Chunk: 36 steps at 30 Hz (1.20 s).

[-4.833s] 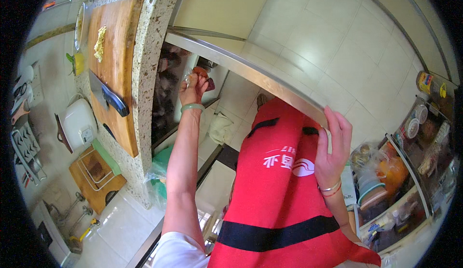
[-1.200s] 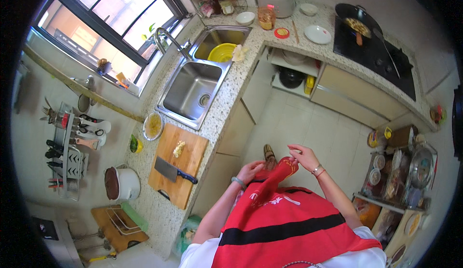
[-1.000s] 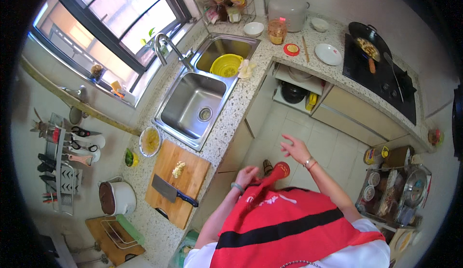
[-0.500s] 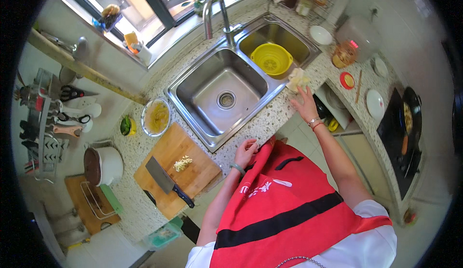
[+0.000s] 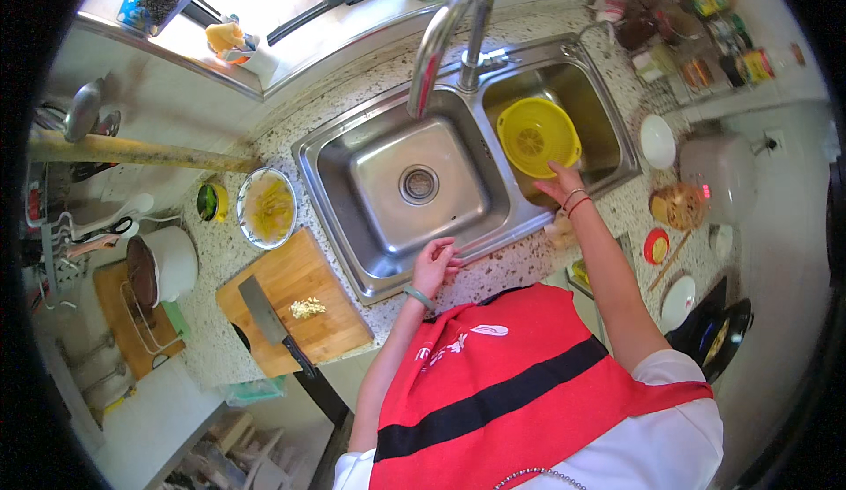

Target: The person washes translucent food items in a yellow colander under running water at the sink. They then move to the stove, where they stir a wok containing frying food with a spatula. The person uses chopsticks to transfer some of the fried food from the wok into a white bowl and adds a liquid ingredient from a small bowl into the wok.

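My right hand is at the near rim of a yellow colander, which sits in the smaller right basin of the steel sink. Its fingertips hook over the rim and the thumb lies outside it. Below that wrist, a pale crumpled cloth or sponge rests on the counter, partly covered by the forearm. My left hand hovers over the sink's front edge with loosely bent fingers, holding nothing. The large left basin has a drain in its middle.
Left of the sink are a cutting board with a cleaver and chopped pale bits, and a glass bowl of yellowish food. A tall faucet arches over the sink. A white bowl and jars stand right.
My right hand has left the pale cloth on the counter and moved up to the colander's rim. My left hand has come forward to the sink edge. The view has shifted closer to the sink.
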### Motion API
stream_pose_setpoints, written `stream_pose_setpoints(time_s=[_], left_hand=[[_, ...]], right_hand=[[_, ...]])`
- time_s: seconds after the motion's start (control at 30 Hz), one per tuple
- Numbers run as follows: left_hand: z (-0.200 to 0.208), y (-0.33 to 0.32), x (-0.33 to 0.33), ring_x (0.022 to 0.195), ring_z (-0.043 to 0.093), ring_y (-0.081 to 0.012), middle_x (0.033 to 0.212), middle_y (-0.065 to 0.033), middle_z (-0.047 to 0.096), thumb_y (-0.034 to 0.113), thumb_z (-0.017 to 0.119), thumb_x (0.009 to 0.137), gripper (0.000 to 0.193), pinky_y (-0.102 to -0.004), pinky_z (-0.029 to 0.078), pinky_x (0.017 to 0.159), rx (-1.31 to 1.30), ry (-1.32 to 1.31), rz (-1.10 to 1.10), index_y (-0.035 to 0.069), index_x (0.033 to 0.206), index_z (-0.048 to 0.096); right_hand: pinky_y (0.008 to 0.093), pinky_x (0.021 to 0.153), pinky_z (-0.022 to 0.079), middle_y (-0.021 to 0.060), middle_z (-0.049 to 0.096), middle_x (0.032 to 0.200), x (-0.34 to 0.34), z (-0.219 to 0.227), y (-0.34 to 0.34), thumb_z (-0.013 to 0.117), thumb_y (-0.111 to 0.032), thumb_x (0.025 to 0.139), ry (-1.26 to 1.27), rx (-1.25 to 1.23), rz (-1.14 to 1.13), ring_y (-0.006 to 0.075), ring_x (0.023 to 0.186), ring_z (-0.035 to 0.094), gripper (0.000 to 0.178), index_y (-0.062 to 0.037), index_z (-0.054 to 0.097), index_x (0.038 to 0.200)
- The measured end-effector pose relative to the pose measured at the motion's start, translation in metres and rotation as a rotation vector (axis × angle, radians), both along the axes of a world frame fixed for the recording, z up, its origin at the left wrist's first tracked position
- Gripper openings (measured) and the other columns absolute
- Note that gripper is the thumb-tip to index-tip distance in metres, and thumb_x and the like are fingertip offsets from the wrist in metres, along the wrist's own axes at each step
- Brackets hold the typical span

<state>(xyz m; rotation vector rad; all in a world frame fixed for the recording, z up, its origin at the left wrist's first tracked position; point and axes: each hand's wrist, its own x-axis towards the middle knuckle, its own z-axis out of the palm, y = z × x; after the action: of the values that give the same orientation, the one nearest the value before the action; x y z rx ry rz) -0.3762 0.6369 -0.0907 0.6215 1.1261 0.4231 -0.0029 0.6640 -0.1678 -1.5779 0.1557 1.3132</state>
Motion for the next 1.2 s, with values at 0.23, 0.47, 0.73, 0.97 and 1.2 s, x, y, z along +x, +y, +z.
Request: stream_pose_setpoints(time_s=[0.23,0.47,0.73,0.97,1.2], left_hand=[[0.005,0.011,-0.011,0.086,0.066,-0.0185,0.107,-0.0108,0.061,0.019,0.053,0.098,0.031,-0.0274,0.057,0.07,-0.013,0.154,0.121,0.004,0.125,0.052],[-0.007,-0.001,-0.028,0.082,0.065,-0.0164,0.105,-0.0102,0.063,0.019,0.054,0.097,0.028,-0.0276,0.056,0.068,-0.066,0.125,0.31,0.005,0.122,0.054],[0.011,0.03,-0.053,0.091,0.066,-0.0233,0.108,-0.0157,0.062,0.017,0.051,0.098,0.029,-0.0336,0.058,0.074,0.069,0.096,0.457,0.002,0.122,0.049],[0.038,0.056,-0.138,0.094,0.066,-0.0286,0.104,-0.0181,0.063,0.015,0.051,0.098,0.033,-0.0374,0.059,0.076,0.156,0.04,0.871,0.001,0.128,0.044],[0.037,0.089,-0.225,0.102,0.063,-0.0334,0.136,-0.0165,0.043,0.018,0.055,0.096,0.054,-0.0405,0.059,0.076,0.328,0.29,0.998,0.003,0.141,0.03]], right_hand=[[0.0441,0.072,0.057,0.0175,0.06,0.096,0.029,-0.096,0.022,0.057,-0.021,0.093,0.506,-0.269,-0.344,0.0293,0.078,0.061,0.029,-0.001,0.05,0.112],[0.0331,0.054,0.049,0.0032,0.047,0.065,0.03,-0.031,0.017,0.053,-0.013,0.092,0.345,0.082,-0.347,0.0139,0.049,0.044,0.012,-0.0036,0.053,0.085],[0.0282,0.039,0.047,0.0053,0.056,0.068,-0.075,0.154,-0.041,0.051,-0.019,0.095,-0.161,0.07,0.469,0.0117,0.044,0.049,0.019,-0.0002,0.054,0.095],[0.0358,0.046,0.057,0.0124,0.061,0.072,-0.181,0.06,0.031,0.052,-0.017,0.094,0.035,-0.102,0.726,0.0188,0.051,0.061,0.022,0.0036,0.055,0.102],[0.0371,0.054,0.06,0.0128,0.065,0.077,-0.203,-0.058,0.064,0.052,-0.019,0.096,0.03,-0.24,0.682,0.0214,0.059,0.065,0.023,0.0005,0.056,0.107]])
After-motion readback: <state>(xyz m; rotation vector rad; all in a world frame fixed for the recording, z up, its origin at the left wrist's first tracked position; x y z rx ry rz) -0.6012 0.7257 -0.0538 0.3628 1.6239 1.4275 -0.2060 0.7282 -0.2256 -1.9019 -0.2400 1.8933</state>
